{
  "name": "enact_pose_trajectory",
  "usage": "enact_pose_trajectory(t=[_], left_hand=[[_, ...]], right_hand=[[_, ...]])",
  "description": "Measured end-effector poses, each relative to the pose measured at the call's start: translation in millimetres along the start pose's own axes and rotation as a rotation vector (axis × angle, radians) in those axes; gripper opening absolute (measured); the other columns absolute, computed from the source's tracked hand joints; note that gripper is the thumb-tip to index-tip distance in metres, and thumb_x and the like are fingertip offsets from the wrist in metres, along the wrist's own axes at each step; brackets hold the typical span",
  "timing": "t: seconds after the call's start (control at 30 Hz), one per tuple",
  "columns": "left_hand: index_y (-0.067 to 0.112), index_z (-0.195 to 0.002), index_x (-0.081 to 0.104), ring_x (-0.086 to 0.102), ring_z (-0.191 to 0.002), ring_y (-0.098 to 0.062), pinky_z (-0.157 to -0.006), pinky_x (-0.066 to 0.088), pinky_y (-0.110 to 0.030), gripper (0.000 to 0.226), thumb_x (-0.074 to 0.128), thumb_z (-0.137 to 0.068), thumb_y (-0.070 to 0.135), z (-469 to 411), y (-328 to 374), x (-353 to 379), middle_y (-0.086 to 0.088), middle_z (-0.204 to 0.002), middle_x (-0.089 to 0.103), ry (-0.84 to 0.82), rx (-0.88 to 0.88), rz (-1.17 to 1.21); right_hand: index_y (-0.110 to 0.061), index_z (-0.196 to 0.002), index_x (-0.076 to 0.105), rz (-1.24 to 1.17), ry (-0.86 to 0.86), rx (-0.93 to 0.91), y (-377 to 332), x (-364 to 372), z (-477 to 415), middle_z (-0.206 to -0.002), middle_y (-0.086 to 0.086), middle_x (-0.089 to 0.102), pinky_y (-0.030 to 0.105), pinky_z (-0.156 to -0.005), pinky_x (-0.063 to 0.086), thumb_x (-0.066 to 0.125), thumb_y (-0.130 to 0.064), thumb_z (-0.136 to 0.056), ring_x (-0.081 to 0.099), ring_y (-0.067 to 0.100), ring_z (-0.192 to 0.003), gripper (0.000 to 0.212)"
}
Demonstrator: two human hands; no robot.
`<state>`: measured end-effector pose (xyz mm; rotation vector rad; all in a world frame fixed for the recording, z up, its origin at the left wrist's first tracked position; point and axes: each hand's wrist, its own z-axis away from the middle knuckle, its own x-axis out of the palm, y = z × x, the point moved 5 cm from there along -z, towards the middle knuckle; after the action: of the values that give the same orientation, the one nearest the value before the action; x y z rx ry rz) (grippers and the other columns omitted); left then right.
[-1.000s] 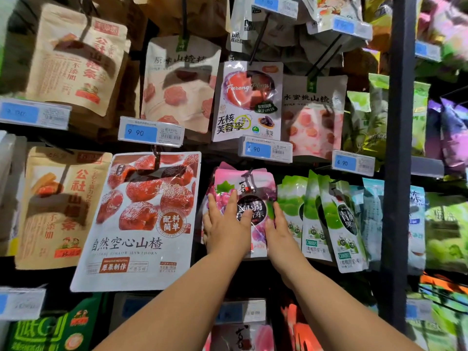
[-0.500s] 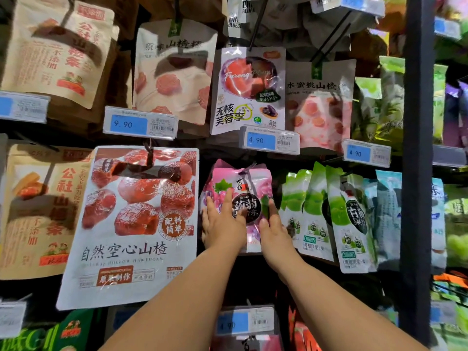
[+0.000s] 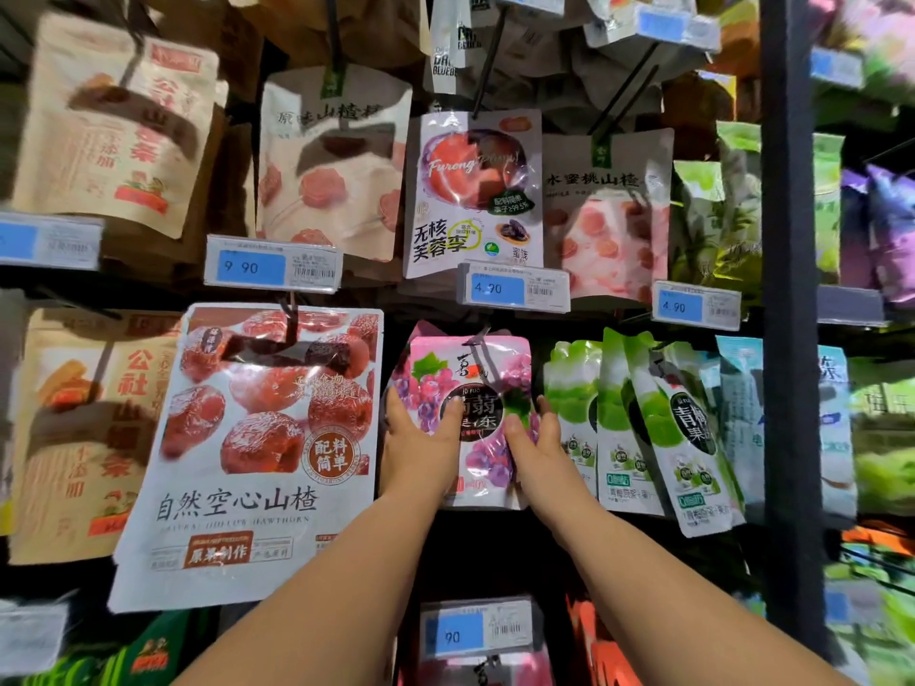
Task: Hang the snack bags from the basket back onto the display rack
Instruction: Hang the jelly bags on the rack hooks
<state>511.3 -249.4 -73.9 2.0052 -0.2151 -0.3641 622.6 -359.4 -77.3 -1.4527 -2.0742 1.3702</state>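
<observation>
A pink grape jelly snack bag hangs at the middle of the display rack, its top at a hook under the 4.90 price tag. My left hand grips the bag's left edge, thumb on the front. My right hand holds its right edge the same way. Both forearms reach up from the bottom of the view. More pink bags sit behind this one. The basket is out of view.
A large white hawthorn bag hangs just left of the pink bag. Green plum jelly bags crowd its right side. A dark vertical rack post stands further right. Another price tag juts out below my arms.
Both hands stay on the pink bag; the thumbs have shifted slightly on its front. The camera has tilted a little, so the whole rack sits differently in view.
</observation>
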Motion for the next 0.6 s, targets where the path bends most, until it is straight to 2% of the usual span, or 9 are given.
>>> enact_pose_trajectory(t=[0.1,0.27,0.5,0.6], left_hand=[[0.027,-0.157,0.000,0.037,-0.140,-0.034,-0.110,0.034,-0.043,0.089,0.051,-0.093,0.059,1,1,-2,-0.010,-0.160,0.027,-0.016,-0.015,0.010],[0.024,-0.158,0.001,0.031,-0.143,-0.033,-0.112,0.031,-0.044,0.090,0.048,-0.092,0.064,9,1,4,-0.010,-0.162,0.020,-0.037,-0.011,-0.049],[0.025,-0.157,-0.007,0.013,-0.150,-0.031,-0.118,0.019,-0.047,0.086,0.044,-0.096,0.059,21,0,8,-0.005,-0.166,0.000,0.000,0.051,-0.109],[0.025,-0.156,-0.013,0.003,-0.152,-0.029,-0.119,0.013,-0.049,0.086,0.042,-0.097,0.056,32,1,10,0.000,-0.165,-0.011,0.013,0.082,-0.156]], right_hand=[[-0.027,-0.156,0.007,0.033,-0.049,0.036,-1,-1,1,-0.158,0.004,0.032,0.035,-0.108,0.031,0.036,-0.053,-0.101,0.036,0.027,-0.141,0.068],[-0.025,-0.157,0.006,0.013,-0.086,0.091,3,-1,-1,-0.157,0.008,0.033,0.038,-0.110,0.030,0.032,-0.054,-0.102,0.036,0.029,-0.141,0.067],[-0.022,-0.154,0.020,0.041,-0.018,0.064,4,-4,3,-0.149,0.009,0.044,0.037,-0.107,0.033,0.033,-0.050,-0.103,0.044,0.029,-0.135,0.060],[-0.021,-0.154,0.021,0.073,-0.003,0.046,1,-4,12,-0.147,0.009,0.046,0.032,-0.098,0.033,0.032,-0.045,-0.105,0.045,0.029,-0.132,0.056]])
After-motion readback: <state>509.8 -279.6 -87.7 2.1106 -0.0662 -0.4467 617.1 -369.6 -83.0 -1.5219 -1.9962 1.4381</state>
